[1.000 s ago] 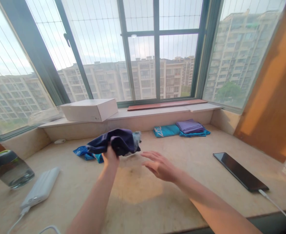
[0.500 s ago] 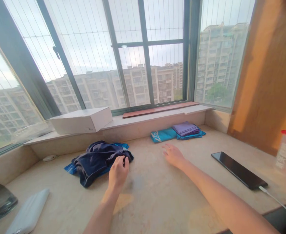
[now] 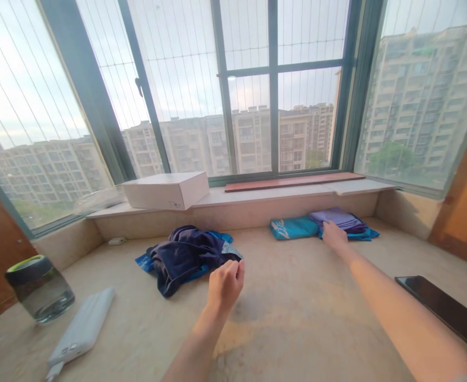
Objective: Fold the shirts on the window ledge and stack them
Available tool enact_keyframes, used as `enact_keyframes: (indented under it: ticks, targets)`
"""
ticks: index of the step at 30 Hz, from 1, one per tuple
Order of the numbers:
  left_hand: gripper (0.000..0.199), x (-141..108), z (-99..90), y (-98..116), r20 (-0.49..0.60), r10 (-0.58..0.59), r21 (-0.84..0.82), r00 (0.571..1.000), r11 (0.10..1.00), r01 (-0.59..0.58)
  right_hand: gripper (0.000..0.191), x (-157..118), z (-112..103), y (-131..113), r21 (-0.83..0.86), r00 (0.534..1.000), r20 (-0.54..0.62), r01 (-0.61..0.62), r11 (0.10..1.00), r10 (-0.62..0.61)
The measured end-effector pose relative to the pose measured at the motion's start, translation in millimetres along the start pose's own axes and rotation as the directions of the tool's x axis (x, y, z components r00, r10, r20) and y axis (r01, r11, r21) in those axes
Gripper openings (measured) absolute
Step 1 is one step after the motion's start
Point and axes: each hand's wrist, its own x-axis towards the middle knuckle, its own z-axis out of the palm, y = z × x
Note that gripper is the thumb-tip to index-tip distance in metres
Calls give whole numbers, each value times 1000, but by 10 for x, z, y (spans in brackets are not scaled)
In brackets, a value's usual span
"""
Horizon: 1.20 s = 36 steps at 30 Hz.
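A crumpled dark navy cloth (image 3: 189, 254) lies on the counter over a blue piece, with a light patterned patch at its right end. Just in front of that end is my left hand (image 3: 225, 284), its fingers curled closed. Whatever it may hold is hidden. My right hand (image 3: 335, 237) reaches to the far right, fingertips closed on the front edge of a folded purple cloth (image 3: 332, 215). That cloth lies on a blue piece, beside a flat turquoise packet (image 3: 294, 228) with white lettering.
At the left stand a water bottle (image 3: 40, 289) and a white power bank (image 3: 82, 331). A black phone (image 3: 443, 310) lies at the right, partly behind my forearm. On the sill are a white box (image 3: 164, 191) and a reddish board (image 3: 292, 182), below the windows.
My right hand has moved right and away from me, onto the purple cloth. My left hand has curled tighter beside the navy cloth, whose patterned patch shows more. The view has shifted left.
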Motion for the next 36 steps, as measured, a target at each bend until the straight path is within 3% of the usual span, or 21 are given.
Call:
enact_keyframes:
  ticks: [5, 8, 11, 14, 16, 18, 20, 22, 23, 25, 27, 30, 33, 36]
  targets:
    - [31, -16, 29, 74, 89, 150, -230, 985, 965, -126, 27, -54, -196, -16, 161, 992, 28, 120, 980, -127]
    - [59, -93, 97, 183, 108, 174, -354, 979, 927, -126, 33, -279, -363, -262, 452, 976, 39, 173, 875, -214]
    - [83, -147, 151, 314, 90, 193, -483, 977, 866, -127, 32, -645, -495, -616, 743, 952, 219, -21, 669, -213]
    - [74, -108, 111, 400, 51, 142, -630, 989, 772, -78, 39, -972, -548, -843, 838, 804, 483, -309, 449, -347]
    - [54, -43, 33, 420, 93, -28, -705, 995, 704, 86, 53, -1110, -548, -848, 830, 712, 554, -429, 357, -431]
    - [40, 21, -53, 424, 172, -235, -763, 957, 583, 280, 64, -1196, -540, -763, 814, 656, 581, -454, 363, -482]
    - [40, 57, -116, 430, 277, -349, -830, 895, 383, 406, 74, -1253, -535, -658, 791, 623, 606, -405, 459, -495]
    - [48, 58, -132, 440, 415, -326, -862, 849, 159, 482, 76, -1297, -538, -602, 756, 614, 628, -338, 560, -477]
    - [51, 50, -119, 443, 473, -296, -854, 830, 77, 514, 67, -1314, -542, -601, 741, 611, 639, -324, 588, -468]
    - [54, 33, -61, 432, 523, -282, -833, 805, 32, 552, 39, -1334, -549, -640, 718, 594, 666, -346, 604, -452]
    - [55, 27, 16, 396, 480, -348, -831, 805, 113, 544, 30, -1326, -552, -689, 700, 598, 689, -398, 593, -411]
    - [60, 34, 77, 343, 364, -399, -825, 842, 282, 490, 37, -1269, -540, -697, 685, 707, 663, -439, 581, -247]
    - [58, 16, 16, 389, 361, -189, -836, 913, 368, 407, 43, -1210, -539, -653, 684, 799, 590, -414, 601, -120]
    - [57, -41, -75, 509, 368, 72, -872, 927, 373, 318, 44, -1202, -586, -655, 702, 826, 520, -266, 661, -220]
